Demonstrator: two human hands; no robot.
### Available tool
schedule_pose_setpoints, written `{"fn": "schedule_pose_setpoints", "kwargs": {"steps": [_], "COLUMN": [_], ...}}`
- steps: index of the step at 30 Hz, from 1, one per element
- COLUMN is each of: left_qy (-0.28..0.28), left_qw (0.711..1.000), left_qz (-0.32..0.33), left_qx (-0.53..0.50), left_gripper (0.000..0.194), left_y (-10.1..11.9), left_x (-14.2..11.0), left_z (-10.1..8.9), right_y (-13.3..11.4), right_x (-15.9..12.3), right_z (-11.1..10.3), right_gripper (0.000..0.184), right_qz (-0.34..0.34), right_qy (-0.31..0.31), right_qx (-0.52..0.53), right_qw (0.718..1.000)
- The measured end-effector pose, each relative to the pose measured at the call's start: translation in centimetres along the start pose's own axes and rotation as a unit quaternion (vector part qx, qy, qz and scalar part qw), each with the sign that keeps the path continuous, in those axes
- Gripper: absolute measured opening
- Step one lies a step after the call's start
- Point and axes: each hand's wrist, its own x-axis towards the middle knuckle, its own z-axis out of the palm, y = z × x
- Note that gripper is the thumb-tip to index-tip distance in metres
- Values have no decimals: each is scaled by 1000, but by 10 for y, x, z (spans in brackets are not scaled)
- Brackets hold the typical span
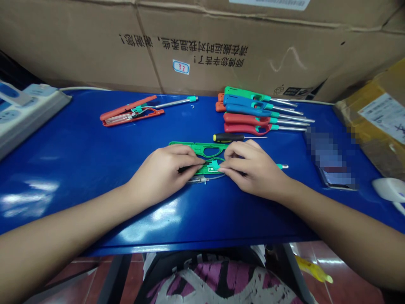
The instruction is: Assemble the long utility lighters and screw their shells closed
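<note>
My left hand (167, 169) is closed, its fingertips pinched at the left part of an opened green gas lighter. From the other side my right hand (256, 169) is also closed, thumb and fingers at the lighter's teal trigger piece (215, 165). Between the hands lies the lower green casing half (207, 170), partly hidden by fingers. The other green casing half (198, 147) lies just behind it. In front, a clear fuel tank (198, 180) with a thin tube rests on the blue table. The lighter's teal-tipped end (282, 166) shows beyond my right hand.
An opened orange lighter (126, 114) lies at back left. Several lighters (249, 107) are stacked at back right, with a black-and-yellow screwdriver (234, 138) before them. A phone (335, 169) lies to the right, a power strip (28, 109) to the left. A cardboard box (104, 55) stands behind.
</note>
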Motion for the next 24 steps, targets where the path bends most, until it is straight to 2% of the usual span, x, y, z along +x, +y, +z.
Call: {"fn": "schedule_pose_setpoints", "kwargs": {"steps": [5,11,15,21,24], "left_qy": [-2,0,-6,7,8], "left_qw": [1000,1000,999,1000,1000], "left_qz": [1,-12,-26,17,21], "left_qx": [19,21,23,21,6], "left_gripper": [20,19,20,18,18], "left_y": [1,1,2,3,2], "left_x": [-1,-2,-1,0,2], "left_z": [-1,1,0,-1,0], "right_y": [-3,1,1,-1,-1], "right_x": [0,0,1,0,0], "right_z": [-2,-13,-13,-7,-8], "right_gripper": [15,20,17,12,12], "right_qz": [49,4,17,58,52], "right_qy": [-11,-68,-59,-34,-40], "right_qx": [46,11,15,99,111], "right_qw": [998,998,998,993,992]}}
